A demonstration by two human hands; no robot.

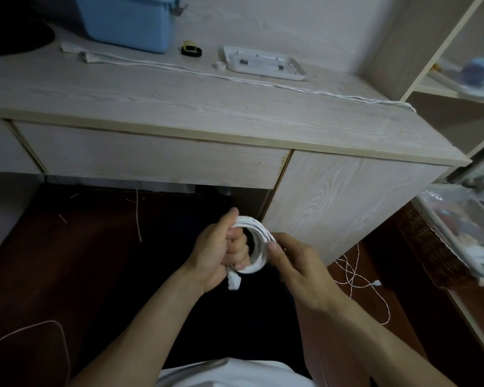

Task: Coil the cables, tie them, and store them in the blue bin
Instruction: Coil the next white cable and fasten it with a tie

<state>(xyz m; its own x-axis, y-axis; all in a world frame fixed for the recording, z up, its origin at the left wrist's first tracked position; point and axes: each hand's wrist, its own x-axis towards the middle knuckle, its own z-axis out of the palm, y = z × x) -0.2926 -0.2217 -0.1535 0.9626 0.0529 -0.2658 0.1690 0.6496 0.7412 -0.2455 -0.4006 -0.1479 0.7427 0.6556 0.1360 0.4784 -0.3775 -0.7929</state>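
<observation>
**Cable coil held in both hands, below desk edge**

Cable work here, listed from big things to small.

Desk point(179, 107): light wood, fills the upper half of the view, w/ a drawer front under the top. The person sits in front of it, hands lower than the desk edge.

Bin point(129, 20): blue, stands at the back left of the desk, only the lower part is in view.

Tray point(296, 75): white, on the desk to the right of the bin, some small items inside, too small to tell.

Long cable point(235, 78): white, lies across the desk from a plug near the bin to the right edge, where it drops over.

Left hand point(218, 250): fingers curled through the coil point(259, 247), thumb up on its top, so it grips the coil firmly. A white connector end hangs just below this hand.

Right hand point(299, 263): thumb and fingers pinch the right side of the coil.

The coil is white, several loops together, held in the air between both hands, well apart from the bin.

Loose cable point(355, 277): thin, white, tangled on the floor at the right, beside the desk.

Strap point(191, 49): black and yellow, small loop on the desk between bin and tray.
</observation>
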